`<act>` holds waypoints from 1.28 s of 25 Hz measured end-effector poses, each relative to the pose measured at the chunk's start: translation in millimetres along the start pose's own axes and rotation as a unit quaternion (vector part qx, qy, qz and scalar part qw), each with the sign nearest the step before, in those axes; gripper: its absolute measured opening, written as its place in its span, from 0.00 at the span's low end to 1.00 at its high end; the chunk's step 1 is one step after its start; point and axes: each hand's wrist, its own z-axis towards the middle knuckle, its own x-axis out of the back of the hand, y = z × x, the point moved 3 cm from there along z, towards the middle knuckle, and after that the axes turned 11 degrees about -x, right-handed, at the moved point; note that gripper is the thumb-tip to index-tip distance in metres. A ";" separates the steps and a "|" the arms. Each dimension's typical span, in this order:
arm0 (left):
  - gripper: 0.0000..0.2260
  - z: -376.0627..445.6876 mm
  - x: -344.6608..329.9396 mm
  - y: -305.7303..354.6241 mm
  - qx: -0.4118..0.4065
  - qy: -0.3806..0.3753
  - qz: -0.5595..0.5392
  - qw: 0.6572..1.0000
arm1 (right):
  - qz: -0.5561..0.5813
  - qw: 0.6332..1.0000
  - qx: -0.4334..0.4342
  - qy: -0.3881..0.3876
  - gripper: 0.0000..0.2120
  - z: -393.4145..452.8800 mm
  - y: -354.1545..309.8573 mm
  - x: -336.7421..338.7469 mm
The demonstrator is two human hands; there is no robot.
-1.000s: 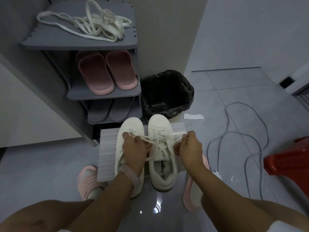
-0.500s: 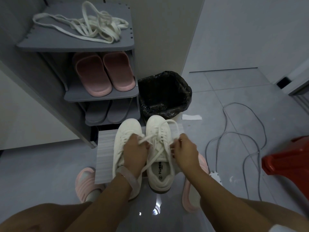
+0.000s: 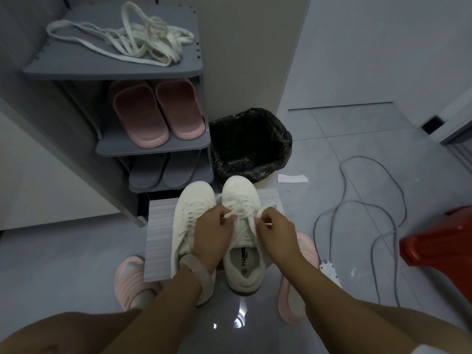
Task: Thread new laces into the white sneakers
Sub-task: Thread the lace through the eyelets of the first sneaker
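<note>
Lacing the right sneaker [image 3: 242,226], frame centre.
I see the black-lined bin [image 3: 251,146] above; left hand [image 3: 213,229] and right hand [image 3: 274,226] each pinch a lace [image 3: 238,210] end.

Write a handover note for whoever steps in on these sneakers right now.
Left hand: pinching one end of the lace over the right sneaker.
Right hand: pinching the other end.
Both sneakers sit side by side on a white sheet in front of the shoe rack.
Done: the left sneaker shows lace across its eyelets; the right one looks laced up to the hands.
Left: tie the right sneaker's ends. Whether the left one is tied is hidden by the hand.
Loose laces lie on the rack's top shelf.
</note>
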 end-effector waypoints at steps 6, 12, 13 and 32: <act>0.06 11.4 38.6 -4.6 0.140 0.231 -0.245 0.931 | 0.277 0.950 -0.106 0.099 0.09 4.6 -4.2 14.7; 0.05 12.6 63.0 -9.1 0.129 0.309 -0.247 0.909 | 0.336 0.929 0.042 0.150 0.06 -6.6 -40.9 51.6; 0.04 13.0 67.2 -7.8 0.122 0.316 -0.246 0.908 | 0.328 0.933 0.050 0.142 0.06 -4.2 -43.1 57.1; 0.10 -13.1 7.1 10.7 -0.067 -0.087 0.105 0.988 | -0.151 0.987 0.015 -0.054 0.08 24.4 -23.5 9.7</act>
